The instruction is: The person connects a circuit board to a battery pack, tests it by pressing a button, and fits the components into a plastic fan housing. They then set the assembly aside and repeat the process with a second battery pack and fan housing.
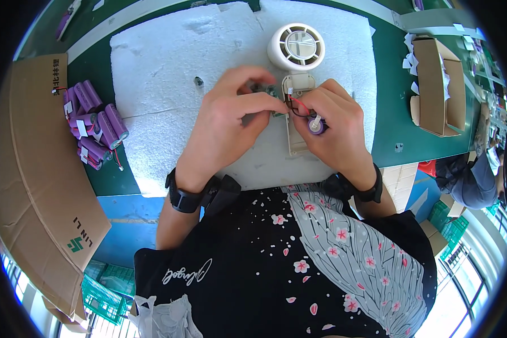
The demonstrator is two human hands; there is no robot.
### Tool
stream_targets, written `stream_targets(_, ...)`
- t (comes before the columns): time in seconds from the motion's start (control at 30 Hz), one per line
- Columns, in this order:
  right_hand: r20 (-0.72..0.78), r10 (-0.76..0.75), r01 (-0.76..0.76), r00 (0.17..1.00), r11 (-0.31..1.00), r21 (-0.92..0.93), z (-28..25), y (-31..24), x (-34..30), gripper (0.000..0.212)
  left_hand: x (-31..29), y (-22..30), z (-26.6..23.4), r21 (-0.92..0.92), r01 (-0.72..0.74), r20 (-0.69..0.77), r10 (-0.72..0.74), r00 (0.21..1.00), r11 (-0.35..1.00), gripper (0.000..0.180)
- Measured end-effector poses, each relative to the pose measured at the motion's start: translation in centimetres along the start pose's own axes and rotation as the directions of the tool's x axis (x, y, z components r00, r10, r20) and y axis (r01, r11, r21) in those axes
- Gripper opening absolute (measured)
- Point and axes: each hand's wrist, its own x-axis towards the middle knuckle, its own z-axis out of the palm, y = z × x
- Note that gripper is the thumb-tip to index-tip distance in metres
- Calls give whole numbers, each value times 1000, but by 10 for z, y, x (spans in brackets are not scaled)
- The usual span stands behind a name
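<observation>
In the head view, over at the centre of the frame, the person's left hand [231, 115] has its fingertips pinched close on a small green circuit board [272, 91], the forefinger blurred. Just right of it, the right hand [339, 115] curls snugly round a purple cylindrical battery cell [316, 127], with thin red and black wires [300, 103] near its fingertips. Beneath both I see an open cream plastic handle shell [297, 144], just below a round white fan head [299, 45], on a white foam sheet [152, 84]. More purple cells [112, 121] lie heaped at left.
</observation>
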Motion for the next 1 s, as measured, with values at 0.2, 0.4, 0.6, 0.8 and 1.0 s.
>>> stream_targets(0.2, -17, 8, -8, 1000, 1000, 7, 1, -1, 0, 24, -3, 1, 1, -5, -5, 23, 5, 1000, 1000, 31)
stream_targets(0.4, -9, 43, -42, 999, 999, 22, 1, -2, 0, 23, -1, 10, 7, -215, 83, 1, -84, 996, 973, 28)
stream_targets(0.6, 17, 58, -60, 998, 994, 96, 3, -9, -3, 22, -7, 8, 3, -459, 198, 61, -192, 979, 866, 19)
stream_targets(0.8, 40, 109, -112, 993, 988, 103, 1, -12, -2, 20, -9, 0, 3, -598, 275, 128, -248, 960, 753, 18)
stream_targets(1.0, 71, 240, -250, 968, 918, 306, -15, -10, -5, 17, -7, 6, -2, -564, 424, 215, -369, 904, 709, 21)
